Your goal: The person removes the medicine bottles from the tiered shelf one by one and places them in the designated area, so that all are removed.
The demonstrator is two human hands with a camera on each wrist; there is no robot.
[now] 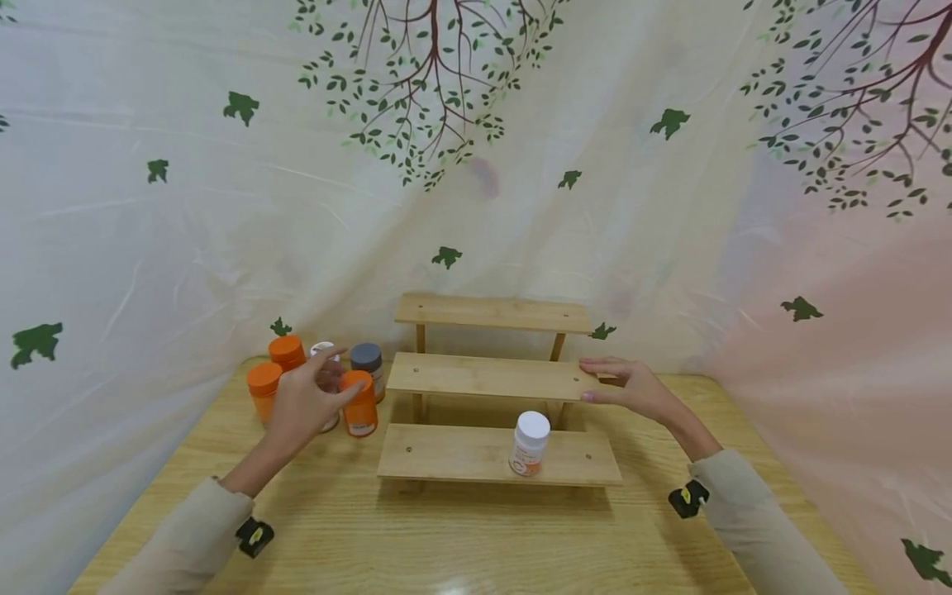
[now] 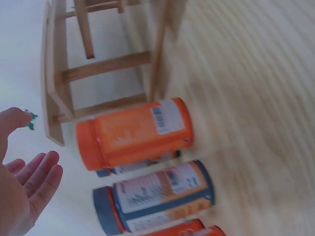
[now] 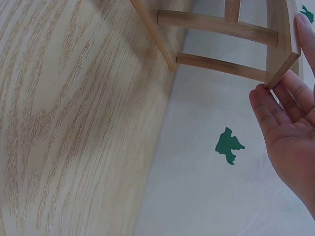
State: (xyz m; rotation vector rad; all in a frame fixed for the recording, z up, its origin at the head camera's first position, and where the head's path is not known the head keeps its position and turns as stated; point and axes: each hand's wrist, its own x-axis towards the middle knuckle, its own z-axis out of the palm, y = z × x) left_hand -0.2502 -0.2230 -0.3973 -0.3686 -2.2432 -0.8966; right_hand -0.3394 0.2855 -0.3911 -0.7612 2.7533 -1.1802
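A three-tier wooden stand (image 1: 476, 376) is on the table. My right hand (image 1: 632, 388) holds the right end of its middle shelf, thumb at the front edge and fingers at the back. To the stand's left, my left hand (image 1: 305, 401) hovers over a cluster of bottles, fingers spread and holding nothing. Nearest to it is an orange bottle (image 1: 360, 409). A grey-capped bottle (image 1: 367, 359) stands behind that one. Partly hidden by the left hand is a white-capped bottle (image 1: 322, 348). A white bottle (image 1: 530, 446) stands upright on the lowest shelf, right of its middle.
Two more orange-capped bottles, one at the back (image 1: 286, 351) and one in front (image 1: 264, 384), stand at the cluster's left side. A pale curtain (image 1: 521, 231) printed with leaves and branches hangs behind the wooden table (image 1: 476, 537).
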